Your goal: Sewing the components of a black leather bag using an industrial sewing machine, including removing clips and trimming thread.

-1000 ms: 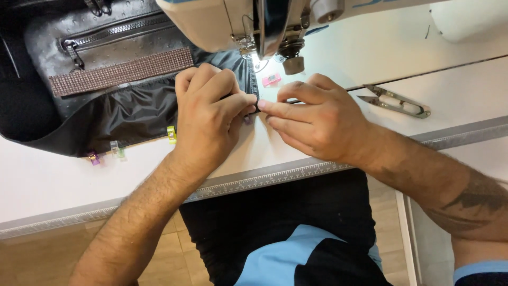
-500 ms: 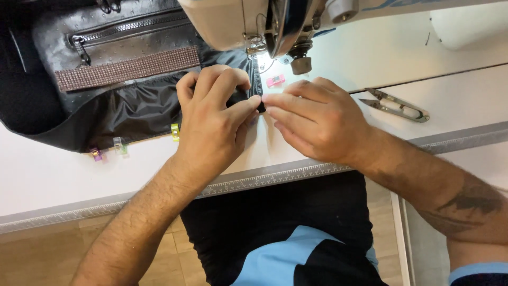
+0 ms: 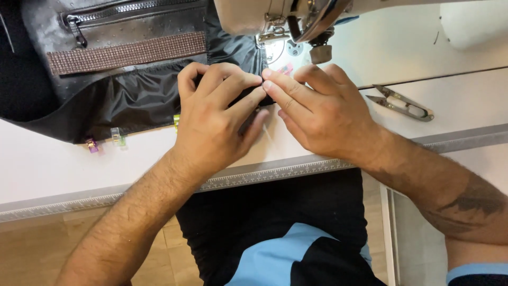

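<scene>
A black bag (image 3: 127,79) of shiny fabric, with a zip and a brown webbing strip, lies on the white table (image 3: 47,169) at the left. Its right edge runs under the head of a cream sewing machine (image 3: 275,16). My left hand (image 3: 214,119) and my right hand (image 3: 320,114) meet fingertip to fingertip just in front of the needle, both pinching the black fabric edge flat on the table. The pinched part of the fabric is mostly hidden under my fingers.
Metal thread snips (image 3: 405,103) lie on the table to the right of my right hand. Small coloured clips (image 3: 117,137) hold the bag's lower hem. A ruler strip (image 3: 264,172) runs along the table's front edge. A white rounded object (image 3: 476,21) sits at the far right.
Both hands stay pressed together on the fabric edge by the needle. The view has shifted slightly; the hands' grip looks unchanged.
</scene>
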